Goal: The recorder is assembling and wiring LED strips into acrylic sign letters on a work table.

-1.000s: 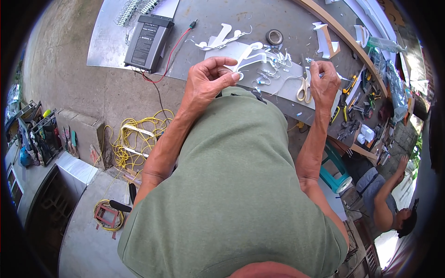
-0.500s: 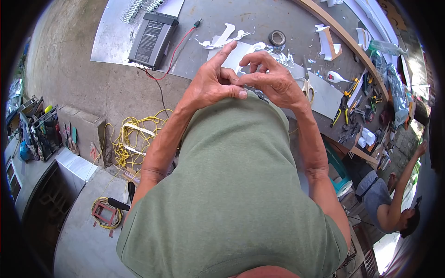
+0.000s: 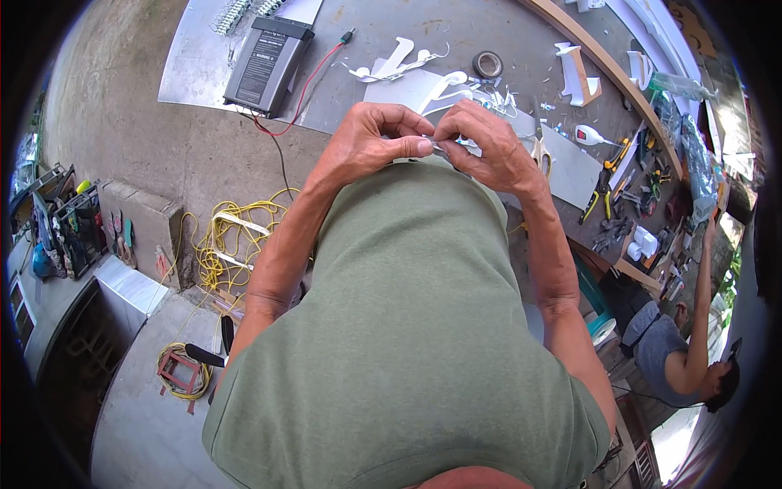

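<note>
Just above the table's near edge, my left hand (image 3: 372, 140) and my right hand (image 3: 490, 150) meet, thumbs and fingertips pinched together. A small pale bit shows between the fingertips, too small and too covered to name. Beyond my hands, a white curved strip piece (image 3: 445, 85) lies on a pale sheet (image 3: 415, 91). Another white piece with thin wires (image 3: 397, 63) is farther back, to the left. White wire scraps (image 3: 498, 101) are scattered past my right hand, and scissors (image 3: 541, 156) lie beside it, partly hidden by the wrist.
A grey boxy power unit (image 3: 267, 69) with a red lead stands at the left of the table (image 3: 366, 24). Black tape roll (image 3: 487, 65), glue bottle (image 3: 588, 135) and yellow-handled pliers (image 3: 601, 191) lie rightward. Yellow cord (image 3: 232, 244) tangles on the floor. Another person (image 3: 672, 359) is at right.
My left index finger has come down from pointing up, and both hands' fingertips have closed together. The person at the right has lowered an outstretched arm somewhat.
</note>
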A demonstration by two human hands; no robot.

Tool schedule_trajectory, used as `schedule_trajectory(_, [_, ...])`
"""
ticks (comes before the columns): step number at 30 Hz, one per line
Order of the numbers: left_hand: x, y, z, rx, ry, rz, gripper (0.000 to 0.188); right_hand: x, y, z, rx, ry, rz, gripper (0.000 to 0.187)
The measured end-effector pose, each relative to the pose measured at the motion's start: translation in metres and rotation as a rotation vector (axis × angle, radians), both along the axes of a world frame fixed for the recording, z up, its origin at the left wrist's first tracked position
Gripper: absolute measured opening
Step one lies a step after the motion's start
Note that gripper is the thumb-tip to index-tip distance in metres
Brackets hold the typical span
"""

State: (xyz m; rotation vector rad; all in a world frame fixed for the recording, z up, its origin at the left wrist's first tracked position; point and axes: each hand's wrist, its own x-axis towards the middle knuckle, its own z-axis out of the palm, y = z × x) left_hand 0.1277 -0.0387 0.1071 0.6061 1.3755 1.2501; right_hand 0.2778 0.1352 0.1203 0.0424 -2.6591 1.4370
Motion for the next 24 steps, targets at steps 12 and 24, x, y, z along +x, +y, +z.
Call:
schedule_trajectory(12, [0.003,0.002,-0.001,-0.059,-0.015,0.019,0.022,0.006,-0.006,-0.006,-0.075,0.012,-0.169,0.018])
schedule_trajectory(24, [0.007,0.001,-0.002,-0.082,-0.008,0.035,0.021,0.006,-0.007,-0.008,0.04,0.079,-0.121,0.016])
